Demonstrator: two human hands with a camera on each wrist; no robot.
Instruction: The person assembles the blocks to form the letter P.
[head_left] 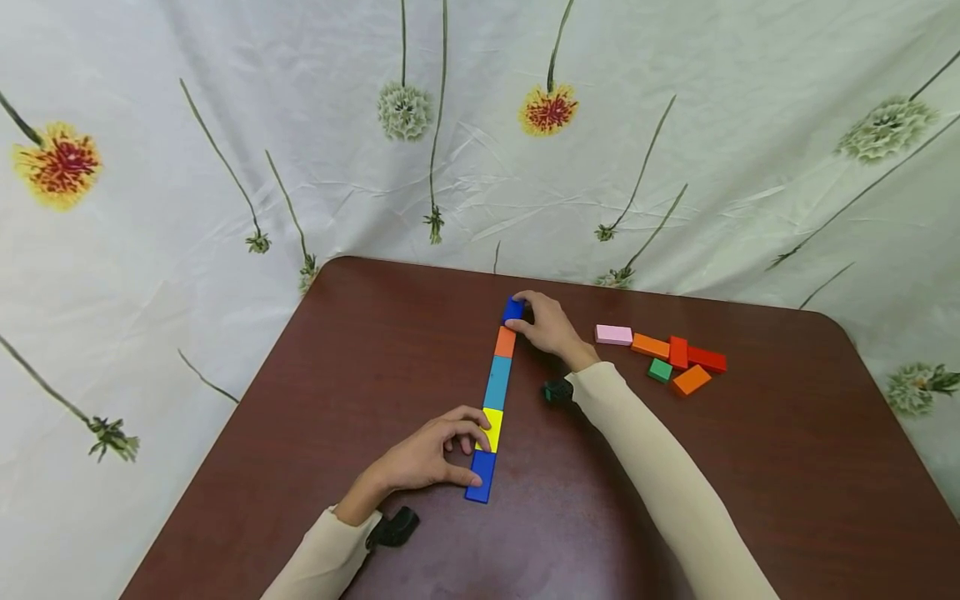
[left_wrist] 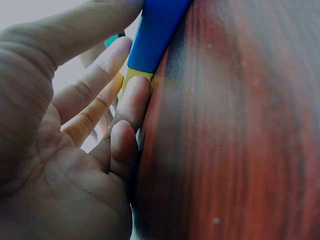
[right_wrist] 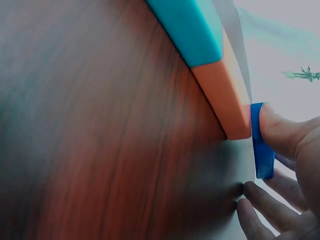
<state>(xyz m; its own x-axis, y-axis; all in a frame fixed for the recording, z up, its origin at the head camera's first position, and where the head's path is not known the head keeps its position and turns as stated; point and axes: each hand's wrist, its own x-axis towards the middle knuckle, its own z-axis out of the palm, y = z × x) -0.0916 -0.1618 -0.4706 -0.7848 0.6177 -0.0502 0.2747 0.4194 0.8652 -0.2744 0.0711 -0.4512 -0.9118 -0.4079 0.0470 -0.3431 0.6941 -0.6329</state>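
A straight row of flat blocks runs away from me: a near blue block [head_left: 481,477], a yellow block [head_left: 492,429], a light blue block [head_left: 497,383], an orange block [head_left: 505,342] and a far blue block [head_left: 513,310]. My left hand [head_left: 423,454] rests at the near end, its thumb on the near blue block and fingertips around the yellow block. At the far end, my right hand [head_left: 551,325] pinches the far blue block between thumb and fingers. In the right wrist view that blue block [right_wrist: 262,142] stands at the end of the orange block [right_wrist: 225,100].
Right of the row lie a pink block [head_left: 613,335], two orange blocks, two red blocks and a green block [head_left: 660,370] in a loose cluster. They rest on the dark brown table [head_left: 360,350]. Behind its far edge hangs a flower-patterned cloth [head_left: 337,125].
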